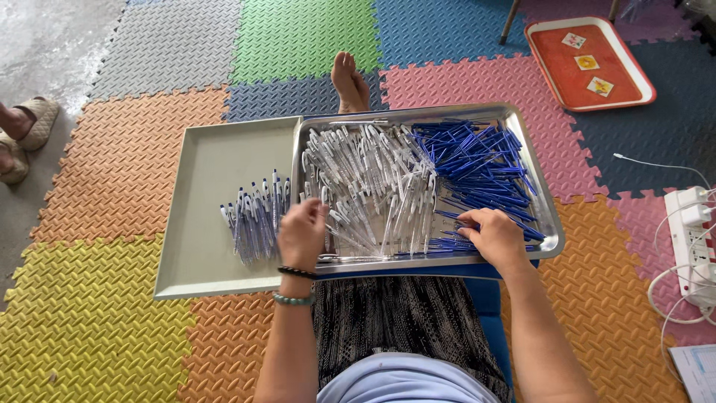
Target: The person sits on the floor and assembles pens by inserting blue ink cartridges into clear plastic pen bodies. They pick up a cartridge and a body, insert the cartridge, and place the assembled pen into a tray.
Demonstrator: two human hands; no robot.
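Bright foam mats (134, 172) in orange, yellow, green, blue and pink cover the floor where I sit, with a shiny steel tray (550, 224) across my lap. My left hand (302, 231) is curled at the near left edge of the steel tray; it looks closed around clear pen barrels, though I cannot tell exactly what is pinched in it. My right hand (494, 235) lies palm down on the blue refills (477, 160), fingers bent and picking among them at the tray's near right corner.

Inside the steel tray, the clear pen barrels (369, 186) fill the left and middle in a loose heap, and the blue refills are piled on the right, touching the barrels where the heaps meet. Just beside it to the left lies a grey flat tray (198, 172), tucked partly under the steel one. On it sits a small bunch of finished pens (255, 216), clear with blue inside, close to my left hand.

Judging from the piles, the work is at an early stage: only that small bunch looks assembled, while both heaps of loose parts remain large.

Farther out, my bare foot (349, 80) points away past the trays. An orange tray with cards (588, 63) sits top right, a white power strip (690, 239) with cables lies at the right edge, and someone's sandalled feet (22, 134) show at the left.
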